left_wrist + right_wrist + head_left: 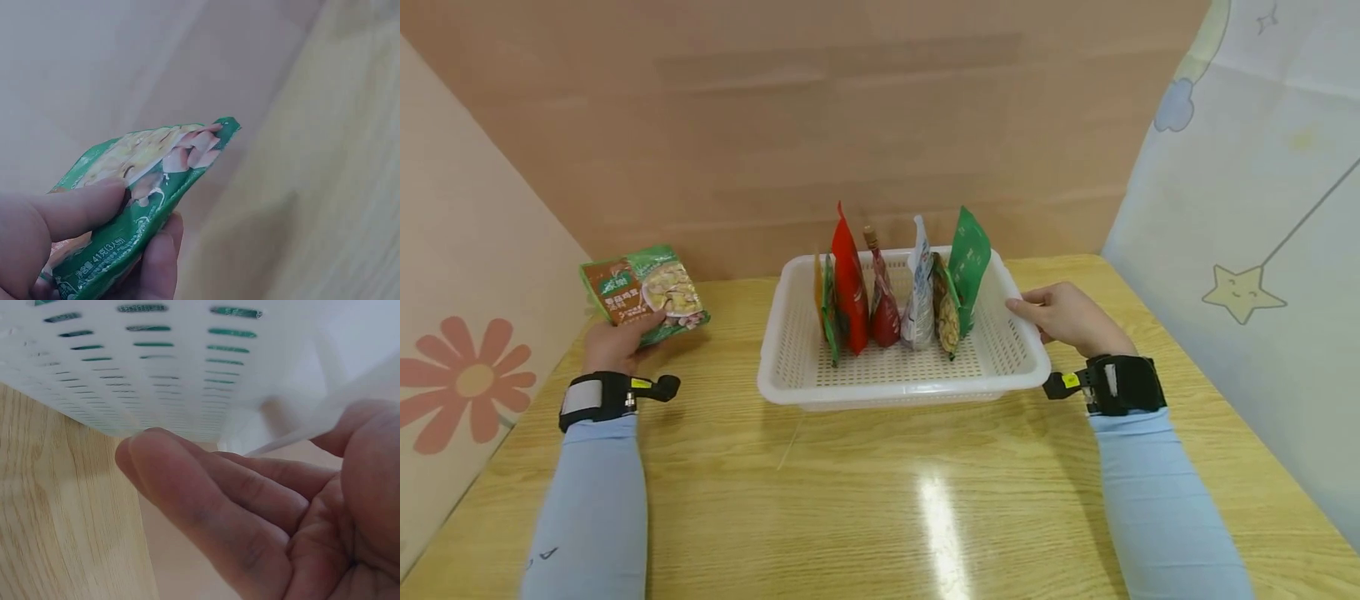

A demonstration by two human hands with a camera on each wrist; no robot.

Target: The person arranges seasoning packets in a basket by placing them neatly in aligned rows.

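Observation:
My left hand (pixel 613 343) grips a seasoning packet (pixel 647 293) at the table's left side, with its printed front facing up. In the left wrist view the thumb (pixel 87 209) lies on the packet's front and the fingers curl behind it. A white plastic basket (pixel 895 393) with slotted walls stands at the middle. My right hand (pixel 1078 317) holds the right end of its rim. The right wrist view shows the thumb on the rim and the other fingers (pixel 206 506) below it, outside the slotted wall (pixel 187 369).
Several packets stand upright in the basket: a red one (pixel 850 292), a narrow-topped dark red one (pixel 885 317), a silvery white pouch (pixel 917 308), a green one (pixel 972 258). The wooden table (pixel 850 517) meets a brown back panel (pixel 850 150) and patterned side panels.

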